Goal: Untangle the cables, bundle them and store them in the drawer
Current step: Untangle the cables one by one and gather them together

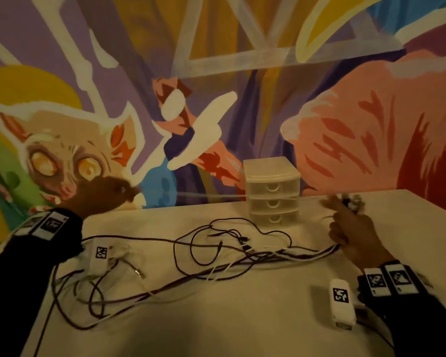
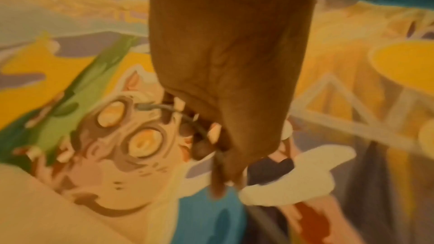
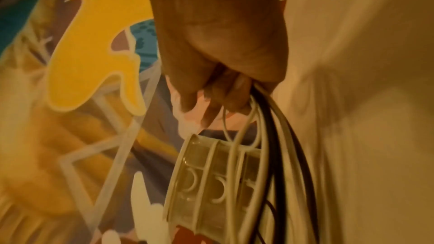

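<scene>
A white cable was pinched taut by the left hand; a bunch of cables trailing across the desk was gripped by the right hand; the drawer unit stood closed behind.

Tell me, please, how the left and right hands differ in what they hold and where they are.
The left hand is raised at the table's far left edge, pinching one thin cable end; the right hand is low over the table's right side, gripping a bunch of white and dark cables. Both wear tagged wristbands.
</scene>
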The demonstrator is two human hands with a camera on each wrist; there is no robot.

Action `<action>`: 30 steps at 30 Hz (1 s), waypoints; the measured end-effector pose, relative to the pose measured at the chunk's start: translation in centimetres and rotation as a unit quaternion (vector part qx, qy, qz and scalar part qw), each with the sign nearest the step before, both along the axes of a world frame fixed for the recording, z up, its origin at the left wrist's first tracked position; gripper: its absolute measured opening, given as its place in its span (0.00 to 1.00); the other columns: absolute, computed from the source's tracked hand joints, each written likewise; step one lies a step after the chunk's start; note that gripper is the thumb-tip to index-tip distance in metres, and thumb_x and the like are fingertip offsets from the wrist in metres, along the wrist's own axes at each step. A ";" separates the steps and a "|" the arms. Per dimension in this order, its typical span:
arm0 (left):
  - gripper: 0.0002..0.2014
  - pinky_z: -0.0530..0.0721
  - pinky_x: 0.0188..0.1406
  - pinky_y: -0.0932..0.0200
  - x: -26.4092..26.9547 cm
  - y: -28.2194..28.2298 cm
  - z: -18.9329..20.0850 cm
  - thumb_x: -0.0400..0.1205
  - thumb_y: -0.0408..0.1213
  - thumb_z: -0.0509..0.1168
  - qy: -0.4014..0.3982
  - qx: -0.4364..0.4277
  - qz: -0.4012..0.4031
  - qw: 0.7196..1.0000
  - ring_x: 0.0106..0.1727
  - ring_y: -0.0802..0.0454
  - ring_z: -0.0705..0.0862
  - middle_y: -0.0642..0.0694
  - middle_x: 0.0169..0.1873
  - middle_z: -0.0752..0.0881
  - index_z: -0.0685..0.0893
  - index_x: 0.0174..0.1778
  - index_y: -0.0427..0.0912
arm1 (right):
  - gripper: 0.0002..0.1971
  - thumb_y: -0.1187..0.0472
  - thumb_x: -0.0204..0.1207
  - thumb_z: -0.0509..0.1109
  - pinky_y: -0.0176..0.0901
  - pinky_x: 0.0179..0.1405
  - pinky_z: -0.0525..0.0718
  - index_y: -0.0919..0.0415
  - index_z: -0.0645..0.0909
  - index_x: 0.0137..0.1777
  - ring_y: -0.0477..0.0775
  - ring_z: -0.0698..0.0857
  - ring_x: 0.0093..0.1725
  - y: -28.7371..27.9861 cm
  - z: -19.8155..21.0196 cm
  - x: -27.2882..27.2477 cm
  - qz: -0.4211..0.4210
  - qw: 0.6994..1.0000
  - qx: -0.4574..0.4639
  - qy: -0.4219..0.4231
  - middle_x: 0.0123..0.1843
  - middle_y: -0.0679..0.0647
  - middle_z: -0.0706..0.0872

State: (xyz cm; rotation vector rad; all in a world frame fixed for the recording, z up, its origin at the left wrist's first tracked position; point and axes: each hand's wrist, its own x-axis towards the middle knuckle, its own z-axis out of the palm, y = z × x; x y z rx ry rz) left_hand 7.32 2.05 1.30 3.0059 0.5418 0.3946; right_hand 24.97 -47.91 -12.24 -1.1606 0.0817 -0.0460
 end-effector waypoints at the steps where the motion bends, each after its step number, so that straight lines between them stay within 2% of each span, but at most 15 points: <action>1: 0.21 0.79 0.64 0.53 -0.7 1.7 -1.0 0.93 0.58 0.61 0.085 0.050 0.061 0.993 0.60 0.44 0.87 0.45 0.55 0.91 0.93 0.53 0.48 | 0.14 0.47 0.83 0.80 0.39 0.19 0.59 0.58 0.87 0.45 0.45 0.62 0.21 0.4 0.0 -0.4 0.045 0.998 -0.046 -0.002 0.27 0.47 0.73; 3: 0.23 0.74 0.81 0.52 -1.6 4.6 -3.9 0.92 0.59 0.60 0.180 0.147 0.168 0.958 0.78 0.42 0.79 0.43 0.77 0.82 0.84 0.75 0.49 | 0.17 0.48 0.82 0.81 0.41 0.22 0.58 0.56 0.80 0.39 0.46 0.62 0.21 1.4 0.5 -1.2 0.093 0.992 -0.079 -0.010 0.30 0.51 0.72; 4: 0.26 0.71 0.85 0.49 -1.7 4.9 -5.1 0.90 0.61 0.61 0.189 0.167 0.193 0.948 0.82 0.40 0.75 0.44 0.81 0.78 0.79 0.80 0.53 | 0.19 0.51 0.82 0.81 0.41 0.21 0.57 0.54 0.76 0.37 0.47 0.61 0.20 1.8 0.8 -1.4 0.113 0.991 -0.066 -0.019 0.29 0.51 0.69; 5: 0.26 0.70 0.86 0.46 -1.5 3.9 -5.8 0.88 0.61 0.62 0.158 0.153 0.185 0.958 0.83 0.39 0.74 0.45 0.82 0.77 0.78 0.82 0.56 | 0.22 0.53 0.82 0.81 0.42 0.21 0.56 0.53 0.71 0.34 0.47 0.59 0.20 2.2 1.2 -1.7 0.134 0.990 -0.046 -0.029 0.27 0.50 0.65; 6: 0.24 0.72 0.85 0.45 -1.1 2.1 -6.0 0.88 0.61 0.64 0.111 0.119 0.146 0.976 0.81 0.40 0.76 0.46 0.80 0.79 0.80 0.80 0.59 | 0.24 0.55 0.82 0.80 0.44 0.21 0.54 0.52 0.68 0.32 0.47 0.57 0.20 2.4 1.5 -1.9 0.152 0.987 -0.026 -0.038 0.26 0.49 0.61; 8: 0.16 0.79 0.75 0.51 -0.2 -3.7 -5.9 0.88 0.57 0.69 0.021 0.007 0.003 1.000 0.72 0.48 0.84 0.53 0.70 0.87 0.88 0.70 0.59 | 0.28 0.57 0.83 0.78 0.46 0.21 0.53 0.50 0.63 0.29 0.48 0.55 0.19 2.5 1.9 -2.4 0.179 0.983 0.003 -0.050 0.24 0.49 0.56; 10: 0.09 0.82 0.60 0.67 0.5 -10.3 -5.5 0.88 0.54 0.71 -0.023 -0.123 -0.141 0.982 0.60 0.62 0.88 0.62 0.57 0.92 0.92 0.60 0.60 | 0.28 0.59 0.84 0.77 0.44 0.20 0.54 0.49 0.62 0.29 0.47 0.54 0.19 2.3 1.8 -2.6 0.185 0.981 0.022 -0.051 0.23 0.49 0.55; 11: 0.07 0.82 0.56 0.73 1.0 -13.3 -5.4 0.88 0.52 0.71 -0.025 -0.154 -0.198 0.968 0.57 0.65 0.89 0.63 0.54 0.93 0.93 0.59 0.60 | 0.28 0.60 0.84 0.76 0.43 0.19 0.54 0.50 0.62 0.29 0.47 0.55 0.18 2.2 1.7 -2.6 0.180 0.982 0.029 -0.050 0.23 0.48 0.55; 13: 0.07 0.85 0.57 0.69 2.8 -17.6 -6.3 0.89 0.52 0.71 -0.014 -0.179 -0.265 0.947 0.54 0.64 0.90 0.63 0.51 0.94 0.93 0.58 0.60 | 0.27 0.62 0.85 0.74 0.43 0.18 0.55 0.50 0.62 0.31 0.46 0.55 0.18 2.2 1.5 -2.7 0.168 0.984 0.041 -0.052 0.22 0.48 0.55; 17: 0.09 0.86 0.61 0.54 7.0 -21.6 -9.7 0.90 0.49 0.69 0.043 -0.093 -0.265 0.959 0.53 0.60 0.85 0.61 0.60 0.91 0.93 0.61 0.64 | 0.25 0.63 0.85 0.74 0.42 0.17 0.55 0.50 0.63 0.32 0.47 0.54 0.19 2.4 1.1 -2.6 0.161 0.984 0.043 -0.062 0.23 0.48 0.55; 20: 0.11 0.84 0.63 0.53 8.8 -22.2 -10.9 0.89 0.45 0.70 0.120 -0.007 -0.248 0.961 0.63 0.54 0.85 0.58 0.64 0.88 0.92 0.64 0.64 | 0.26 0.63 0.84 0.74 0.42 0.18 0.55 0.50 0.64 0.30 0.47 0.55 0.18 2.5 1.0 -2.6 0.153 0.986 0.037 -0.058 0.22 0.49 0.56; 22: 0.11 0.84 0.62 0.53 9.3 -22.2 -11.1 0.86 0.47 0.73 0.143 0.020 -0.246 0.958 0.64 0.54 0.85 0.59 0.64 0.88 0.91 0.64 0.64 | 0.27 0.63 0.84 0.75 0.43 0.19 0.54 0.49 0.64 0.28 0.47 0.55 0.19 2.6 1.0 -2.5 0.149 0.986 0.035 -0.059 0.22 0.49 0.56; 25: 0.08 0.86 0.59 0.52 9.7 -21.8 -11.0 0.84 0.49 0.76 0.129 0.024 -0.259 0.957 0.61 0.55 0.86 0.61 0.60 0.90 0.91 0.59 0.64 | 0.27 0.62 0.84 0.76 0.47 0.24 0.52 0.49 0.66 0.28 0.48 0.55 0.20 2.9 0.9 -2.4 0.146 0.988 0.018 -0.056 0.23 0.49 0.57; 28: 0.07 0.85 0.54 0.53 10.0 -21.7 -11.4 0.84 0.44 0.74 0.136 0.021 -0.259 0.956 0.57 0.57 0.86 0.63 0.53 0.91 0.90 0.55 0.62 | 0.26 0.61 0.83 0.77 0.46 0.23 0.53 0.49 0.67 0.28 0.48 0.56 0.20 3.0 0.9 -2.4 0.134 0.990 0.017 -0.047 0.24 0.49 0.59; 30: 0.06 0.87 0.56 0.50 10.3 -21.3 -11.3 0.86 0.44 0.72 0.080 -0.049 -0.260 0.961 0.55 0.58 0.87 0.64 0.51 0.91 0.88 0.56 0.61 | 0.26 0.60 0.83 0.78 0.45 0.23 0.54 0.49 0.67 0.28 0.48 0.56 0.21 3.0 0.8 -2.5 0.126 0.991 0.021 -0.041 0.24 0.49 0.59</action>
